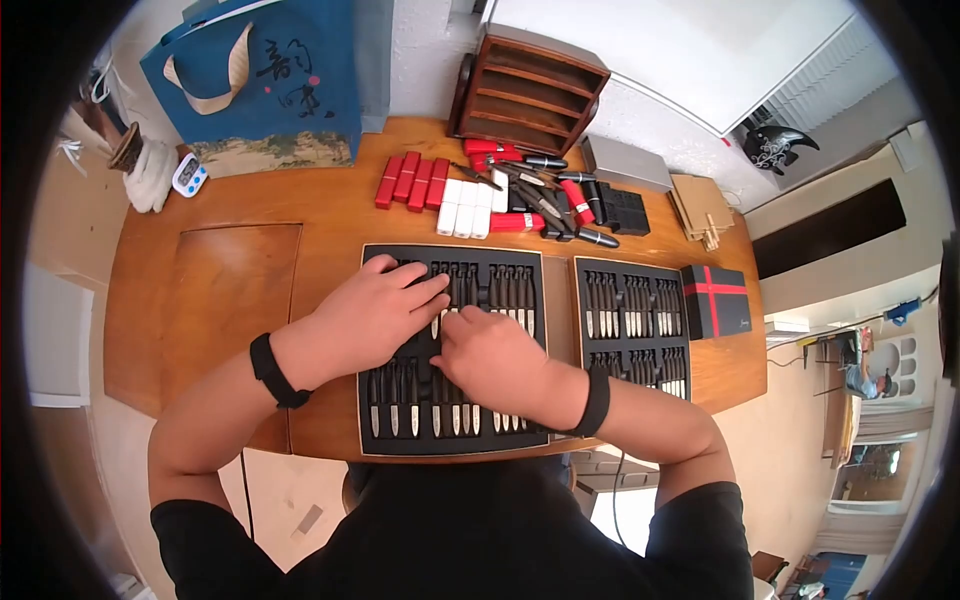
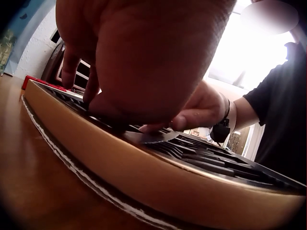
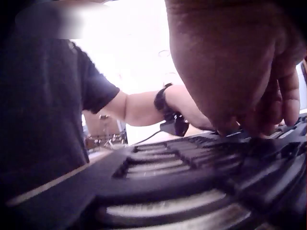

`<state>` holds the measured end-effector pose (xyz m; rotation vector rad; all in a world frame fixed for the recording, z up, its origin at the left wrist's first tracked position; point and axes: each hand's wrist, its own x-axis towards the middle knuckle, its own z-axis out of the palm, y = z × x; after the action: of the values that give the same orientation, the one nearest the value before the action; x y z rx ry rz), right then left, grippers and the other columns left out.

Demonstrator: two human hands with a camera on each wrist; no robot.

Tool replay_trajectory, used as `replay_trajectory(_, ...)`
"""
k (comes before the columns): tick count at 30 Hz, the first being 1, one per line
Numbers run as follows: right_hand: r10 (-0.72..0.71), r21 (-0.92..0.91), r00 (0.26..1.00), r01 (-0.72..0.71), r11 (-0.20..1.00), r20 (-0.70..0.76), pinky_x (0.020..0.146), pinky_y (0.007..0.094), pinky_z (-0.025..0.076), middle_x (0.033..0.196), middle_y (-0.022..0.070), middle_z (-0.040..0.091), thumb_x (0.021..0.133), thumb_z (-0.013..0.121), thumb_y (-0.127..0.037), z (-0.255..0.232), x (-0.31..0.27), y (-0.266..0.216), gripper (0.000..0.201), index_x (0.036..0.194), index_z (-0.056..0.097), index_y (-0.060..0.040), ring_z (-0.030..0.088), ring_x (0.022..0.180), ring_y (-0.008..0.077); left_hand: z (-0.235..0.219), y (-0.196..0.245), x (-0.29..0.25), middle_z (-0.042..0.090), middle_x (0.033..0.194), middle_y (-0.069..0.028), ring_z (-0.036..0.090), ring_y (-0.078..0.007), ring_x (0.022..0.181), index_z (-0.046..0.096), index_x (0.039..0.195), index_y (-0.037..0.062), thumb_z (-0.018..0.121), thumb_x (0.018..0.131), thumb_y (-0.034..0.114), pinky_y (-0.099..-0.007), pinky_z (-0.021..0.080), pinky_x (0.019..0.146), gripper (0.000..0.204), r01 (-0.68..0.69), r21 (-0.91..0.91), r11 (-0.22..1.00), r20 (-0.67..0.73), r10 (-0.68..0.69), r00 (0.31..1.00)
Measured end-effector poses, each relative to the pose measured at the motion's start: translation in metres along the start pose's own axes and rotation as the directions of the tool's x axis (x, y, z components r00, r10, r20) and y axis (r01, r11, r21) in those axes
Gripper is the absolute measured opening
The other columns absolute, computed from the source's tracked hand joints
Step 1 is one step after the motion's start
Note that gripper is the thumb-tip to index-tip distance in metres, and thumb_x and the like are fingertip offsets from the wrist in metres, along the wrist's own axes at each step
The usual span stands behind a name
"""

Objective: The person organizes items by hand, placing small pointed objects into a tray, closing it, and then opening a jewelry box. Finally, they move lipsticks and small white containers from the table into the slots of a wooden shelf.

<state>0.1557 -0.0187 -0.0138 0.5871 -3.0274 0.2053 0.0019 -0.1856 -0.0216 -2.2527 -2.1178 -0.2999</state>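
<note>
Reaching over a black tray: left hand, fingers apart; at its four o'clock, right hand, whose grip I can't tell.

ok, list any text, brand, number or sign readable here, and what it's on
Blue bag: "韵味", brush script; first character is my best reading.
Timer: digits on its display, too small to read.
Black gift box: script in one corner, too small to read.
Red pack: white marking, too small to read.
Silver tips in the tray: faint marks at most, none readable.
</note>
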Motion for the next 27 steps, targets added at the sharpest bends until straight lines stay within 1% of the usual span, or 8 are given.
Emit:
replay_trajectory(1, 0.058, 0.092, 0.992, -0.048, 0.995, -0.109, 0.069, 0.0381, 0.054, 0.084, 0.0085, 0.059, 0.085, 0.071, -0.021, -0.006, 0.002, 0.007, 0.017, 0.076, 0.068, -0.0071, 0.061, 0.083, 0.0265, 0.000, 0.000, 0.000, 0.059, 0.142, -0.0108, 0.053, -0.0278, 0.129, 0.066, 0.128, 0.0040, 0.060, 0.083, 0.005, -0.0428, 0.042, 0.104, 0.045, 0.011, -0.008, 1.000, 0.007, -0.011, 1.000)
replay_trajectory(4, 0.167, -0.054, 0.959, -0.184, 0.981, -0.229, 0.067, 0.0432, 0.053, 0.081, 0.0120, 0.060, 0.079, 0.069, -0.011, -0.024, 0.001, 0.054, 0.006, 0.076, 0.065, -0.0070, 0.062, 0.080, 0.0313, 0.003, 0.000, -0.003, 0.059, 0.141, -0.0112, 0.052, -0.0287, 0.129, 0.065, 0.128, 0.0036, 0.060, 0.082, 0.002, -0.0440, 0.041, 0.106, 0.047, 0.021, -0.033, 0.999, -0.036, -0.022, 0.999)
replay_trajectory(5, 0.231, -0.049, 0.901, -0.266, 0.963, -0.368, 0.070, 0.0461, 0.053, 0.083, 0.0150, 0.061, 0.080, 0.070, -0.006, -0.034, 0.004, 0.071, 0.007, 0.077, 0.065, -0.0039, 0.062, 0.080, 0.0359, 0.003, 0.000, -0.003, 0.059, 0.141, -0.0112, 0.052, -0.0287, 0.129, 0.065, 0.128, 0.0036, 0.060, 0.082, 0.002, -0.0440, 0.041, 0.106, 0.047, 0.020, -0.033, 0.999, -0.037, -0.021, 0.999)
replay_trajectory(7, 0.417, 0.007, 0.802, -0.459, 0.889, -0.427, 0.077, 0.0475, 0.054, 0.091, 0.0182, 0.064, 0.081, 0.073, -0.006, -0.030, 0.004, 0.109, 0.010, 0.089, 0.070, 0.0002, 0.064, 0.087, 0.0395, 0.003, 0.001, -0.002, 0.059, 0.141, -0.0117, 0.052, -0.0292, 0.129, 0.065, 0.128, 0.0031, 0.061, 0.080, 0.000, -0.0447, 0.041, 0.107, 0.048, 0.040, -0.073, 0.997, -0.024, -0.042, 0.999)
replay_trajectory(10, 0.501, -0.090, 0.799, -0.555, 0.827, -0.332, 0.084, 0.0458, 0.056, 0.098, 0.0183, 0.066, 0.081, 0.073, -0.004, -0.025, 0.001, 0.140, 0.013, 0.094, 0.073, -0.0013, 0.066, 0.095, 0.0396, 0.002, -0.001, -0.002, 0.059, 0.142, -0.0120, 0.052, -0.0298, 0.130, 0.065, 0.129, 0.0030, 0.060, 0.080, -0.001, -0.0447, 0.041, 0.106, 0.049, 0.034, -0.081, 0.996, -0.021, -0.035, 0.999)
replay_trajectory(16, 0.529, -0.207, 0.825, -0.563, 0.800, -0.201, 0.083, 0.0468, 0.057, 0.098, 0.0199, 0.067, 0.084, 0.068, -0.007, -0.015, 0.005, 0.146, 0.008, 0.088, 0.071, -0.0012, 0.068, 0.093, 0.0391, 0.003, 0.001, -0.003, 0.059, 0.142, -0.0120, 0.052, -0.0311, 0.130, 0.065, 0.129, 0.0029, 0.062, 0.079, -0.002, -0.0454, 0.042, 0.106, 0.051, 0.038, -0.074, 0.997, -0.030, -0.040, 0.999)
replay_trajectory(19, 0.565, -0.239, 0.807, -0.590, 0.771, -0.170, 0.085, 0.0415, 0.058, 0.099, 0.0205, 0.068, 0.082, 0.064, 0.000, -0.018, 0.010, 0.138, 0.011, 0.090, 0.071, 0.0010, 0.069, 0.096, 0.0358, 0.003, 0.000, -0.003, 0.059, 0.142, -0.0119, 0.051, -0.0313, 0.130, 0.065, 0.129, 0.0029, 0.063, 0.078, -0.003, -0.0458, 0.042, 0.106, 0.052, 0.035, -0.081, 0.996, -0.024, -0.037, 0.999)
replay_trajectory(27, 0.569, -0.255, 0.794, -0.607, 0.752, -0.215, 0.083, 0.0411, 0.059, 0.099, 0.0202, 0.068, 0.082, 0.065, -0.001, -0.011, 0.013, 0.142, 0.009, 0.091, 0.069, 0.0002, 0.070, 0.096, 0.0343, 0.001, 0.002, -0.002, 0.058, 0.143, -0.0116, 0.051, -0.0312, 0.131, 0.065, 0.129, 0.0035, 0.062, 0.079, -0.003, -0.0457, 0.042, 0.106, 0.051, 0.040, -0.083, 0.996, -0.024, -0.042, 0.999)
